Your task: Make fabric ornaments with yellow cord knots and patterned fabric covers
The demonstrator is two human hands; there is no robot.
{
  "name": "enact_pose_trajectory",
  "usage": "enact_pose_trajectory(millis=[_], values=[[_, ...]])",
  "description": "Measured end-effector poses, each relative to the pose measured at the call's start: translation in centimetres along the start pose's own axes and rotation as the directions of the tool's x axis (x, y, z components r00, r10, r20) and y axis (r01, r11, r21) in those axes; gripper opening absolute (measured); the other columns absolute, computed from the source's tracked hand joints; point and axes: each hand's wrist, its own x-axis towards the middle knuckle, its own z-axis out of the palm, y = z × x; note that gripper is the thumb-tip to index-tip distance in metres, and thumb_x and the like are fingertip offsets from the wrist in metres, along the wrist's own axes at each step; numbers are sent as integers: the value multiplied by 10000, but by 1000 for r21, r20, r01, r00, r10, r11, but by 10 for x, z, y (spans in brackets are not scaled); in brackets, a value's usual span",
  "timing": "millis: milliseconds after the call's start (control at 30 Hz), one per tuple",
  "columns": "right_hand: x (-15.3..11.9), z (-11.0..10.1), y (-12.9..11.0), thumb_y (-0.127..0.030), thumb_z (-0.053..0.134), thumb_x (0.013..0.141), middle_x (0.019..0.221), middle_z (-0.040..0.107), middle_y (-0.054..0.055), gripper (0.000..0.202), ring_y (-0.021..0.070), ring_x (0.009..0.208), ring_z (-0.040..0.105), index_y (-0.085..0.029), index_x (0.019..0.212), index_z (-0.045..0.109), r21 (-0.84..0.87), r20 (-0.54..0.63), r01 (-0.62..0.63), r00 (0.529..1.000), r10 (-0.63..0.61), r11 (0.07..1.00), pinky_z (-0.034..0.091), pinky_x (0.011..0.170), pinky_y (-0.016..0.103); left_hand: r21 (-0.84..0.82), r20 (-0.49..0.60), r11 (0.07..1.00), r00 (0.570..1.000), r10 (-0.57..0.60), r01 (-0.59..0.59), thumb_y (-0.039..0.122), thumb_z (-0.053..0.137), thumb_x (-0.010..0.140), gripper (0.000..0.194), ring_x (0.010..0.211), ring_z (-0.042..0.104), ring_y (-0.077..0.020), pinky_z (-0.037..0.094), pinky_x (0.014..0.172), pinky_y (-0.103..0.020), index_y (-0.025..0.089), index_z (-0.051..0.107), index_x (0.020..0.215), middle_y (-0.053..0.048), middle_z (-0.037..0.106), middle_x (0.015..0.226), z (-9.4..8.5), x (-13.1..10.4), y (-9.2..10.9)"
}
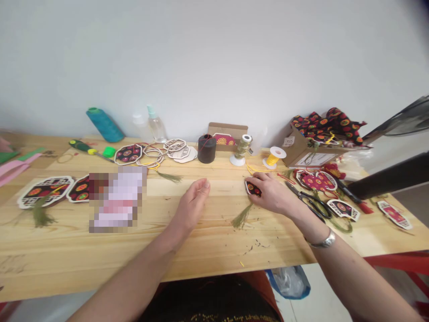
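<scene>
My right hand (273,193) has its fingers over a small dark patterned ornament (254,188) with a pale rim, low over the wooden table (201,237). A green tassel (241,216) hangs out toward the table's front edge. The fingers hide most of the ornament. To the left, my left hand (195,200) is over the middle of the table with its fingers curled together; what is between them, if anything, is hidden. Black-handled scissors (315,205) lie just right of my right hand.
Along the wall stand a teal thread cone (105,125), a spray bottle (156,127), a black spool (207,149) and a yellow spool (274,157). A cardboard box (303,147) holds patterned cloth. Finished-looking ornaments (45,191) lie left; a black post (389,176) juts in right.
</scene>
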Motion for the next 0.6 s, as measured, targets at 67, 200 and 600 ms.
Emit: enact_pose_trajectory(millis=[67,200,600], values=[[-4,-2,9,-264,521,806,1166,589,123,402,269,1081,520,-185,1190,609,-20,4,-18,1000,18,1000,417,950,415,-2,-4,1000,1000,0,0,584,478,837,537,1140,565,-280,443,920,-393,179,568,1177,-134,605,1273,0,0,0],[-11,-4,29,-273,526,805,1191,582,123,426,260,1093,529,-188,1217,594,-32,2,-61,998,61,998,408,981,411,-1,-7,1000,1000,1,-1,586,483,833,531,1133,572,-281,449,914,-395,186,574,1170,-131,610,1266,0,-1,0],[-20,-4,48,-317,517,833,1340,508,154,504,294,1192,492,-165,1313,528,-57,46,-103,993,105,993,396,1005,451,26,-4,1000,1000,13,-13,586,474,839,567,1147,556,-284,431,938,-407,160,546,1206,-144,585,1295,2,-1,0]])
